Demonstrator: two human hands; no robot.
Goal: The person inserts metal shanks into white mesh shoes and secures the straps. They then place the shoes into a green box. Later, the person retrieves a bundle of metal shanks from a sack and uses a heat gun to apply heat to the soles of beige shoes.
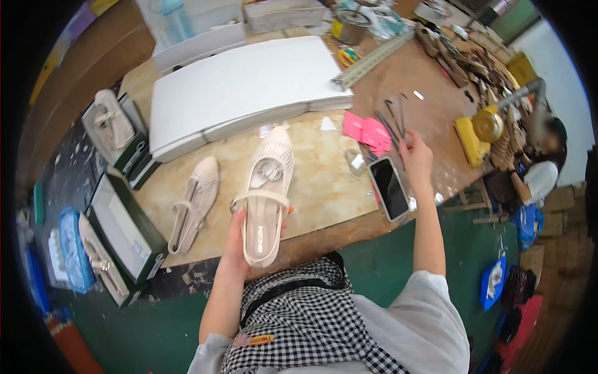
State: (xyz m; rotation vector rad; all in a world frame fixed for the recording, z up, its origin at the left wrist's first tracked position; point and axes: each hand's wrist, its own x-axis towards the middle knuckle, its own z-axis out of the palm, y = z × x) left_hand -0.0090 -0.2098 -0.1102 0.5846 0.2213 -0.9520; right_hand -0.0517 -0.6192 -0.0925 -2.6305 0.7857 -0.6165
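Note:
My left hand (237, 240) holds a cream mesh slingback shoe (266, 193) from beneath its heel, toe pointing away over the worn wooden table (324, 187). Its matching shoe (194, 202) lies on the table just to the left. My right hand (416, 157) reaches out past a black phone (389, 188) and touches thin dark metal rods (392, 121) beside pink paper slips (367, 132). Whether the fingers pinch a rod is unclear.
A stack of white boards (243, 87) covers the table's far left. Open shoe boxes (124, 230) with more cream shoes stand on the floor at left. A metal rail (372, 59), a tin and a yellow tool (476, 132) lie at right; another person (542, 168) sits beyond.

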